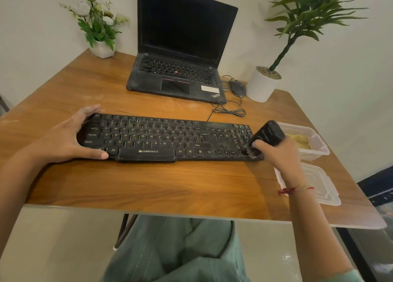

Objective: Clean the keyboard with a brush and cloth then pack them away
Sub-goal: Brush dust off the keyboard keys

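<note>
— While the right hand (276, 152) is wrapping its fingers round the brush (268, 134), where are the bristles (253, 153) sitting?
— They are pressing on the near right corner of the keyboard (161, 137), by the arrow keys. The brush is tilting up and away to the right.
— And the left hand (70, 137)?
— It is spreading wide and clasping the keyboard's left end, thumb lying along the near edge and fingers curling over the far corner.
— Where is the keyboard lying?
— It is lying flat across the middle of the table (148, 181), long side facing the person.
— Is the cloth (301, 141) showing?
— Yes, it is lying yellowish inside the clear box (319, 148) just beyond the right hand, at the table's right edge. The lid (319, 186) is lying nearer, partly hiding under the right wrist.
— What is standing further back?
— A laptop (180, 47) is standing open with a dark screen and a mouse (237, 88) is sitting just right of it. Flowers (100, 26) and a palm (263, 86) are flanking them.
</note>
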Available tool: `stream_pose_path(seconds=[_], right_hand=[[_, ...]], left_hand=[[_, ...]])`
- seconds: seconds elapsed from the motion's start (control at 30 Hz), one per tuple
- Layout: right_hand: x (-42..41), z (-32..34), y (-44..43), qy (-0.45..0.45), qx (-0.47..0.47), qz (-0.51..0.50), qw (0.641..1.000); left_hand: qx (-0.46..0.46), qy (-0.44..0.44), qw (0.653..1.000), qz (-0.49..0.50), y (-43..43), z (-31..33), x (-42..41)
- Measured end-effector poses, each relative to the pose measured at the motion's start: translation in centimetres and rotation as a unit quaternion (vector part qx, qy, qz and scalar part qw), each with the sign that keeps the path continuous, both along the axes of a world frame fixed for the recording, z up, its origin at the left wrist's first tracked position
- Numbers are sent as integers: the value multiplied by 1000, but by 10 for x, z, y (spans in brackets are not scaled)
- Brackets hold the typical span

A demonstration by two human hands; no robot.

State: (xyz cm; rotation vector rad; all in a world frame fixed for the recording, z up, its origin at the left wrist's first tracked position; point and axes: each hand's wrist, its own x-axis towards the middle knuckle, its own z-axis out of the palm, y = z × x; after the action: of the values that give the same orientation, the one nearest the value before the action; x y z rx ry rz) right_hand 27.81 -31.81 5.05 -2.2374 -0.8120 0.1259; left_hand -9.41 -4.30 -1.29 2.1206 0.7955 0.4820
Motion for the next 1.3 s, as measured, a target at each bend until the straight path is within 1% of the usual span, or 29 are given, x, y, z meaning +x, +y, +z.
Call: stream_pose_path(seconds=[0.03, 0.07, 0.1, 0.13, 0.17, 0.2, 0.23, 0.27, 0.33, 0.37, 0.5, 0.53, 0.57, 0.63, 0.67, 0.7, 0.77, 0.8, 0.83, 0.87, 0.93, 0.97, 1.0, 1.07, 1.1, 1.13, 1.23, 1.27, 1.3], right_hand=[[3, 2, -2, -61, -17, -26, 998], [3, 3, -1, -91, -24, -34, 995], [1, 2, 2, -91, -38, -17, 995], [-4, 1, 6, -69, -51, 17, 996], [-9, 0, 10, -21, -59, 48, 997], [-11, 0, 12, 26, -60, 60, 996], [-8, 1, 13, 43, -51, 56, 996], [-3, 5, 14, 32, -40, 41, 998], [5, 10, 12, -35, -21, -10, 999], [7, 8, 12, -40, -15, -17, 999], [0, 2, 24, 57, -43, 75, 995], [4, 3, 26, 70, -46, 77, 994], [9, 6, 28, 58, -37, 60, 996], [17, 10, 29, -21, -28, 6, 999], [19, 9, 32, -24, -26, 5, 999], [18, 7, 35, 20, -20, 30, 999], [10, 5, 43, 165, -25, 96, 981], [8, 5, 45, 190, -31, 108, 975], [11, 5, 48, 178, -31, 101, 978], [14, 8, 51, 141, -16, 78, 987], [22, 11, 55, 22, -15, 26, 999], [25, 11, 58, -8, -25, 18, 999], [26, 10, 61, 3, -35, 30, 999], [25, 11, 68, 98, -50, 75, 991], [25, 13, 68, 125, -54, 86, 987], [28, 16, 68, 115, -59, 83, 988], [47, 25, 65, -39, -80, 12, 996], [50, 26, 64, -38, -77, 11, 996], [50, 25, 65, 11, -69, 36, 997]], left_hand=[[3, 2, 1000, 1, -1, 0, 0], [7, 5, 1000, 3, -1, 0, 0], [14, 12, 1000, 5, -2, 1, 0], [22, 20, 1000, 8, -3, 2, -1], [31, 27, 999, 11, -3, 3, 0], [38, 31, 999, 13, -4, 3, 0], [45, 35, 998, 15, -4, 3, 0], [49, 39, 998, 15, -3, 2, 0], [48, 41, 998, 12, -3, 1, -1], [47, 41, 998, 12, -2, 1, -1], [64, 50, 996, 20, -2, 1, -1], [66, 53, 996, 22, -2, 0, 0], [65, 54, 996, 23, -2, 0, 0], [66, 58, 996, 24, -1, -1, 0], [68, 60, 995, 26, 0, -2, 0], [72, 64, 995, 28, 1, -2, -1], [74, 68, 994, 30, 1, -2, -1], [73, 68, 995, 30, 1, -2, 0], [72, 68, 995, 31, 0, -2, 0], [72, 68, 995, 32, 0, -2, 0], [69, 67, 995, 34, -1, -2, 0], [67, 67, 995, 36, -1, -1, 0], [67, 68, 995, 37, -1, -1, 0], [64, 70, 995, 39, -1, 0, 0], [63, 69, 995, 39, -2, 0, 0], [61, 69, 995, 39, -2, 0, 0], [52, 65, 996, 34, -2, 2, 0], [50, 62, 996, 34, -2, 2, 0], [50, 60, 996, 33, -2, 2, 0]])
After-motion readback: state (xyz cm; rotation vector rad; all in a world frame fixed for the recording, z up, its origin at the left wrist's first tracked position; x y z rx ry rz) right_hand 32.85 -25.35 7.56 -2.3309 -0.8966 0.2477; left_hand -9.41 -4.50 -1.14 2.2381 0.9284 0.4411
